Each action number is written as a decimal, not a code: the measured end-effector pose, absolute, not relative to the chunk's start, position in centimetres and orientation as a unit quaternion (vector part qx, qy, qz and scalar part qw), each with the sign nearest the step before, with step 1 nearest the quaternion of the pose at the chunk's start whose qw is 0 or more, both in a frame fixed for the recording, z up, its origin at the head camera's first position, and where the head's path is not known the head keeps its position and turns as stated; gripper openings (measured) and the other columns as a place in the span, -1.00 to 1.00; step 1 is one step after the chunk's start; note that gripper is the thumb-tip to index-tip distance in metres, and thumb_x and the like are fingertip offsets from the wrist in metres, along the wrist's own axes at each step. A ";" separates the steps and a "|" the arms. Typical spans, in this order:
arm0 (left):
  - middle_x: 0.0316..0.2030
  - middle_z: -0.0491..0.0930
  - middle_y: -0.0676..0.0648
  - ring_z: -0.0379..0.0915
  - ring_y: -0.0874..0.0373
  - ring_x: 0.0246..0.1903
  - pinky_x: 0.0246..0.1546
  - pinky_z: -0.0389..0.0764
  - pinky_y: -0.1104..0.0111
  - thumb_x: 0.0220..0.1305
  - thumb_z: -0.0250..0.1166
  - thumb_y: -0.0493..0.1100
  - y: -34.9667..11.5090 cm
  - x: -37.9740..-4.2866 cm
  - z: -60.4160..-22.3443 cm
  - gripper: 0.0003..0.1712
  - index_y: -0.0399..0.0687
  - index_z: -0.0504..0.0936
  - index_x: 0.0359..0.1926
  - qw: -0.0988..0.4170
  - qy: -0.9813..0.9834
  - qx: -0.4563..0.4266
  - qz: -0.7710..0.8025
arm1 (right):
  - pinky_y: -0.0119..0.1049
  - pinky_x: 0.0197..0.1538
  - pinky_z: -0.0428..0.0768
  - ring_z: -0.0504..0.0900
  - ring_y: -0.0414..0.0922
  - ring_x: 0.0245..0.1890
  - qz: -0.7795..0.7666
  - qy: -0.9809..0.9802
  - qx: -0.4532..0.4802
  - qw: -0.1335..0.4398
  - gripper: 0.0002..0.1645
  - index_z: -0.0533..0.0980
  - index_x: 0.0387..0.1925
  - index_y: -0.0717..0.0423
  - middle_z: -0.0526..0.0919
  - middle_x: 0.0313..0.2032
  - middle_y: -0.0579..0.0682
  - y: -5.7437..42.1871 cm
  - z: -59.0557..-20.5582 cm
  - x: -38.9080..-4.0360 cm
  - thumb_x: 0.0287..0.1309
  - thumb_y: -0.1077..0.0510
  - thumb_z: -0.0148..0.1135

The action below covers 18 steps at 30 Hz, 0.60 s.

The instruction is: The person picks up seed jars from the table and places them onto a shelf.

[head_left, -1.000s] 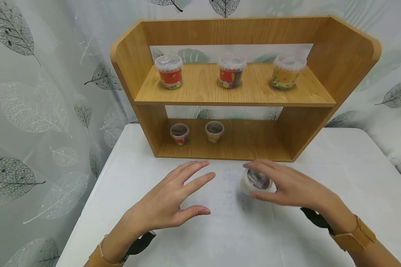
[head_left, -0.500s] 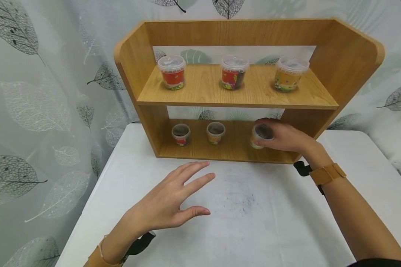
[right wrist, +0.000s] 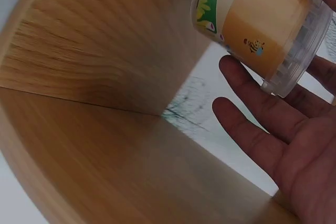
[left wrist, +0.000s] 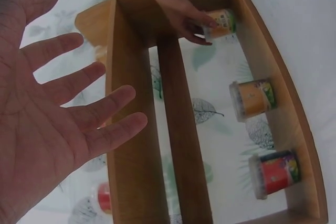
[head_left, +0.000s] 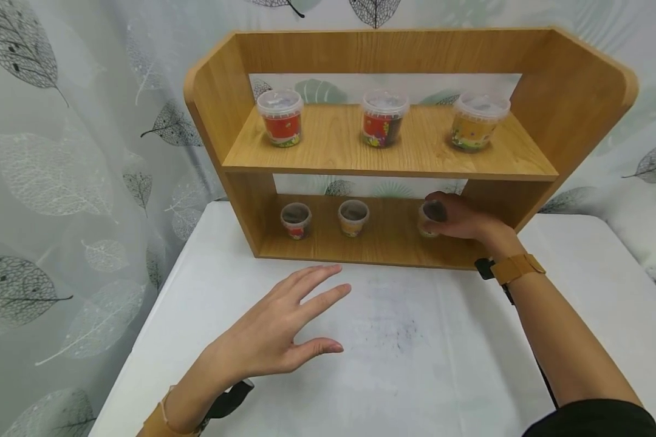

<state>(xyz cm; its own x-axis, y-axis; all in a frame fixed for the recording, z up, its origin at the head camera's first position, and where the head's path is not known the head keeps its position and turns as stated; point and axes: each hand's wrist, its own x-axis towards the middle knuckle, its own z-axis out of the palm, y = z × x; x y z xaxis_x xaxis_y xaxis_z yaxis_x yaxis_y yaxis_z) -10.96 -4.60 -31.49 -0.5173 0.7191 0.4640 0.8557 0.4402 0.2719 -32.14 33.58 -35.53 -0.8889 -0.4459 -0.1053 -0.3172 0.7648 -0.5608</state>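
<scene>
My right hand (head_left: 461, 220) grips a clear plastic cup with an orange label (right wrist: 265, 27) at the right of the wooden rack's lower shelf (head_left: 388, 250). In the right wrist view the thumb and some fingers are at the cup's rim, while other fingers extend apart below it. Left of it on that shelf stand a small orange-labelled cup (head_left: 353, 218) and a red-labelled one (head_left: 295, 220). My left hand (head_left: 279, 325) hovers over the table in front of the rack, fingers spread, holding nothing.
On the upper shelf stand three lidded cups: a red-labelled one (head_left: 281, 121) at left, a red and dark one (head_left: 382, 124) in the middle, an orange one (head_left: 474, 124) at right. The white table (head_left: 393, 376) has dark smudges. A leaf-patterned curtain (head_left: 87, 182) hangs around.
My right hand has carried the cup from above the table up onto the lower shelf, then slightly further right and in. The left hand has stayed put.
</scene>
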 end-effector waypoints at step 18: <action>0.42 0.20 -0.10 0.16 -0.03 0.37 0.32 0.27 0.06 0.26 0.34 0.20 -4.7 -10.8 -31.3 -0.18 -0.01 0.32 0.42 0.142 -0.834 -0.475 -0.243 | 0.19 0.30 0.24 0.24 0.14 0.25 -0.250 0.944 -0.191 0.102 -0.14 0.19 0.40 0.18 0.26 0.29 0.20 33.7 -36.9 -31.0 0.24 -0.09 0.31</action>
